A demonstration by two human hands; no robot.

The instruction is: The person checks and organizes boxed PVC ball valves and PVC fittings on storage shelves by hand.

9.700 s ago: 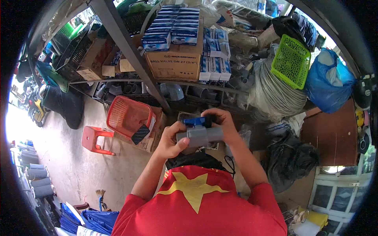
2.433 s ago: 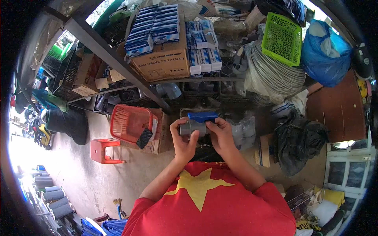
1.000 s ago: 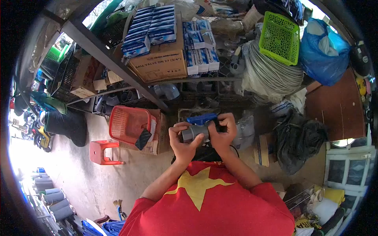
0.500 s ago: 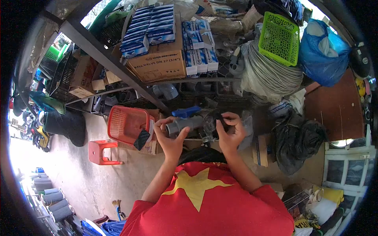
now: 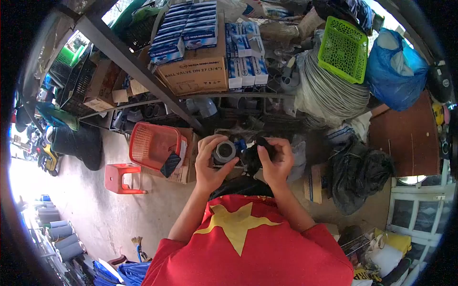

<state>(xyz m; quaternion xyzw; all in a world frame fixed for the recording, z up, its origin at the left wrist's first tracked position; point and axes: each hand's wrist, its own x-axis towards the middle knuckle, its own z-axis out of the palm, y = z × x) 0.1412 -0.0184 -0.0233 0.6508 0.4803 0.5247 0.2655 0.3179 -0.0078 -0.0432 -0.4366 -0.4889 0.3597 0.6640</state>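
My left hand point(image 5: 210, 159) is closed round a grey plastic ball valve point(image 5: 224, 151). The round open end of the valve faces up at me, and a bit of its blue handle point(image 5: 240, 144) shows on the right. Close beside it, my right hand point(image 5: 280, 162) pinches a dark, crumpled black cloth-like piece point(image 5: 257, 153) between thumb and fingers. That piece hangs just right of the valve.
On the shelf ahead stands a ball valve carton point(image 5: 193, 76) topped with blue-and-white boxes point(image 5: 200, 28). A wire coil point(image 5: 329, 86) and green basket point(image 5: 342, 50) sit right of it. Lower left are a red basket point(image 5: 143, 143) and red stool point(image 5: 117, 178).
My left hand has turned the valve, so its open end now faces me and the blue handle has swung down and right. My right hand has shifted slightly with the black piece.
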